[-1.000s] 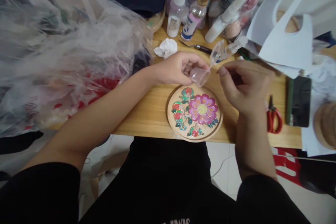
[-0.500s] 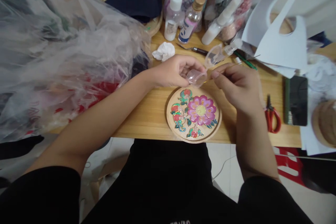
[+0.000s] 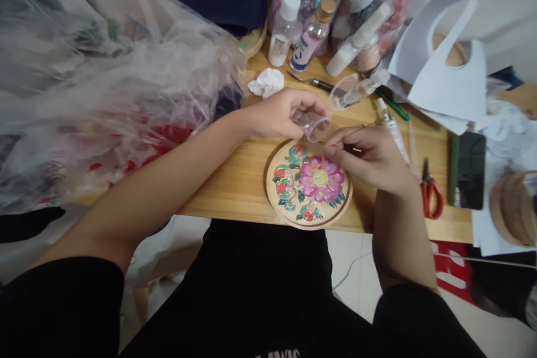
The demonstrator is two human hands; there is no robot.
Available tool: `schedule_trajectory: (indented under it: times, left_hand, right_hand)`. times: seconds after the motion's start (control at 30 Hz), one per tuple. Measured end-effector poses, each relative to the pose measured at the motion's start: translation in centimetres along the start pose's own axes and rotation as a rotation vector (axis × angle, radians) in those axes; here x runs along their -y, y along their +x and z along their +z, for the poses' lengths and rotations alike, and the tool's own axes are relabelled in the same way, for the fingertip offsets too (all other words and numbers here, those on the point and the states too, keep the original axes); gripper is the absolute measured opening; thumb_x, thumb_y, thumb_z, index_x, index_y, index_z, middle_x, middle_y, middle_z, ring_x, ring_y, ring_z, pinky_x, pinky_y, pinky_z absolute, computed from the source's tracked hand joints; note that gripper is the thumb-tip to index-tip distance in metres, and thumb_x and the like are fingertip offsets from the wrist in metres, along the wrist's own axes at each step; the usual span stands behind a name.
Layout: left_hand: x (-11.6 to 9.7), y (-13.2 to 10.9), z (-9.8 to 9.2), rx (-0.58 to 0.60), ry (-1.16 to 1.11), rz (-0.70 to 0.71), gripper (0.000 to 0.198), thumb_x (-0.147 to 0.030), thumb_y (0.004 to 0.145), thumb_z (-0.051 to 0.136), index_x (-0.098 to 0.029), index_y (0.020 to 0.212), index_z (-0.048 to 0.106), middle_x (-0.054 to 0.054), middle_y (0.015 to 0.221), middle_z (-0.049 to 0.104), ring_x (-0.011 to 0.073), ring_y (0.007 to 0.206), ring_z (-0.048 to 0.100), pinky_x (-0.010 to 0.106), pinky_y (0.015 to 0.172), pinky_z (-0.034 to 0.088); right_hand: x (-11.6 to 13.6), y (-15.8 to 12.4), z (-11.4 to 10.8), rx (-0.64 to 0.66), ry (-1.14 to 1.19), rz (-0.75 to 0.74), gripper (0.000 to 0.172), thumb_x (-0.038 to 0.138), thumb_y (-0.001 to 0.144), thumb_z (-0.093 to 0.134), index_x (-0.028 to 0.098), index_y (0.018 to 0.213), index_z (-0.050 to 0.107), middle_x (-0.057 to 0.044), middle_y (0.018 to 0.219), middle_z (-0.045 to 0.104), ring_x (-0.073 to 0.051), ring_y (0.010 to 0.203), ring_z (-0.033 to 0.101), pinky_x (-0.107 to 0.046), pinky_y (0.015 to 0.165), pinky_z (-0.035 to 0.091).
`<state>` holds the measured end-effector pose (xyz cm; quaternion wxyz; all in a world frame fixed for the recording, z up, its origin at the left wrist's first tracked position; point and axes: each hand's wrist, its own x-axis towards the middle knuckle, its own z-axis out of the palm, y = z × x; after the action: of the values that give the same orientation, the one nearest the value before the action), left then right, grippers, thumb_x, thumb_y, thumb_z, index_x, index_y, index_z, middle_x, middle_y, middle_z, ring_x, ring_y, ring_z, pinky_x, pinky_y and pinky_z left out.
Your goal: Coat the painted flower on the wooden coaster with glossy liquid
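Observation:
My left hand (image 3: 300, 113) is closed around a small clear plastic cup (image 3: 316, 127), tilted above the far rim of a round wooden plaque (image 3: 279, 210). A pink-purple flower (image 3: 322, 178) with a yellow centre, red fruits and green leaves, outlined in gold, decorate the plaque. My right hand (image 3: 363, 154) pinches a thin stick-like tool (image 3: 361, 127), whose tip points toward the flower's upper edge, just below the cup. Whether the tip touches the surface I cannot tell.
Behind the hands are a crumpled tissue (image 3: 267, 83), a dark-handled tool (image 3: 323, 84), another clear cup (image 3: 342, 92) and bottles (image 3: 310, 36). On the right lie a tube (image 3: 394, 131), red-handled cutters (image 3: 430, 193) and a phone (image 3: 467, 170). Plastic bags (image 3: 126, 78) crowd the left.
My right hand has moved left and down with the thin tool, from beside the cup's mouth to the plaque's upper edge. My left hand still holds the cup in nearly the same place.

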<state>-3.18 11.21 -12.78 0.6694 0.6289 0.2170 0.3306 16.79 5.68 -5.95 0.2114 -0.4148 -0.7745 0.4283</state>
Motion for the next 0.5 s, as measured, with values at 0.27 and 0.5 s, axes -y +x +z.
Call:
schedule_trajectory:
  times: [0.27,0.5]
  left_hand:
    - [0.57,0.08,-0.07,0.017,-0.012,0.037,0.039,-0.010,0.062,0.079,-0.016,0.098,0.064,0.002,0.106,0.070,0.0218,0.116,0.064,0.038,0.105,0.050]
    - [0.30,0.15,0.12,-0.027,-0.039,0.041,0.036,-0.011,0.059,0.081,-0.017,0.091,0.065,0.000,0.096,0.070,0.0236,0.116,0.063,0.040,0.103,0.052]
  right_hand:
    - [-0.62,0.10,0.32,0.141,-0.077,-0.077,0.023,0.030,0.088,0.062,0.019,0.069,0.064,0.004,0.052,0.056,-0.007,0.045,0.042,-0.023,0.045,0.034]
    - [-0.63,0.05,0.55,0.129,-0.146,-0.052,0.019,0.030,0.087,0.061,0.019,0.073,0.066,0.004,0.053,0.058,-0.008,0.046,0.044,-0.024,0.045,0.034]
